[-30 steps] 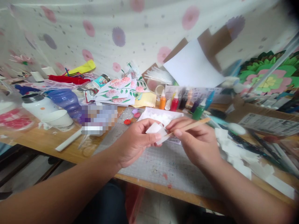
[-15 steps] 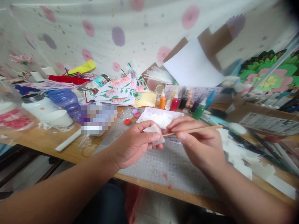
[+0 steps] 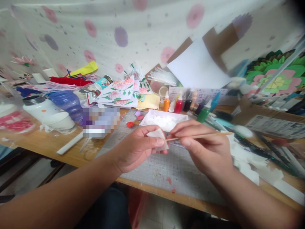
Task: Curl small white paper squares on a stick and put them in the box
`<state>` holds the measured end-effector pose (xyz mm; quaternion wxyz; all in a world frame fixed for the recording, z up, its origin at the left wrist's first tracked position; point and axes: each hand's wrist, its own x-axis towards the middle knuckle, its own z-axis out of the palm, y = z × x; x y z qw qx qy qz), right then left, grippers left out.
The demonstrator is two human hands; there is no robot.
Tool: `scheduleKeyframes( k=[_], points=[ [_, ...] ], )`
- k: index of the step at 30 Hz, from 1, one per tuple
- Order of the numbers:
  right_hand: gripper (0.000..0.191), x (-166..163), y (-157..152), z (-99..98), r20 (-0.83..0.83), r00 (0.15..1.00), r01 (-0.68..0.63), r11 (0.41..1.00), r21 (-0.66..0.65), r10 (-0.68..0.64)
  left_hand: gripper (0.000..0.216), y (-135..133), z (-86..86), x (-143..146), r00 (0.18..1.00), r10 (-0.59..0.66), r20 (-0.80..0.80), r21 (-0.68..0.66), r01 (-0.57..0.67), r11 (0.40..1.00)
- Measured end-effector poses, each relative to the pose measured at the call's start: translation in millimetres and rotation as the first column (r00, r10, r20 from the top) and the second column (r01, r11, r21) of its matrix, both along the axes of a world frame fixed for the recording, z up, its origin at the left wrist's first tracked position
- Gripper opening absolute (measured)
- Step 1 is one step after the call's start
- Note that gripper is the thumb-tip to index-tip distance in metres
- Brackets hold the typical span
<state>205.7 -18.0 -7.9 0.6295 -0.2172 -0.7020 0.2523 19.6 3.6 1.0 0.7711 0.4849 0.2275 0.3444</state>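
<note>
My left hand (image 3: 138, 148) pinches a small white paper piece (image 3: 159, 137) between thumb and fingers, above a grey cutting mat (image 3: 166, 168). My right hand (image 3: 205, 148) is closed on a thin wooden stick (image 3: 207, 135) that lies nearly level, its left tip touching the paper piece. Just behind both hands sits a white tray (image 3: 164, 121) with white bits in it.
Small paint bottles (image 3: 181, 103) stand in a row behind the tray. A white bottle (image 3: 39, 108) and cup (image 3: 60, 121) are at the left. White paper scraps (image 3: 247, 162) and pens lie at the right. Flower cards (image 3: 121, 92) and a white sheet (image 3: 195, 68) are at the back.
The stick has swung from tilted upward to nearly level, and the paper piece has turned down a little in my left fingers. Both hands stay in the same spot.
</note>
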Motion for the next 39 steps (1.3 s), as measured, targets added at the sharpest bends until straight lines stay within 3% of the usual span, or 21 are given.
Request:
scheduleKeyframes(
  k=[39],
  points=[
    [0.025, 0.6, -1.7, 1.3, 0.05, 0.999, 0.0, 1.0, -0.016, 0.001, 0.007, -0.4, 4.6, 2.4, 0.998, 0.031, -0.047, 0.001, -0.031, 1.0]
  ],
)
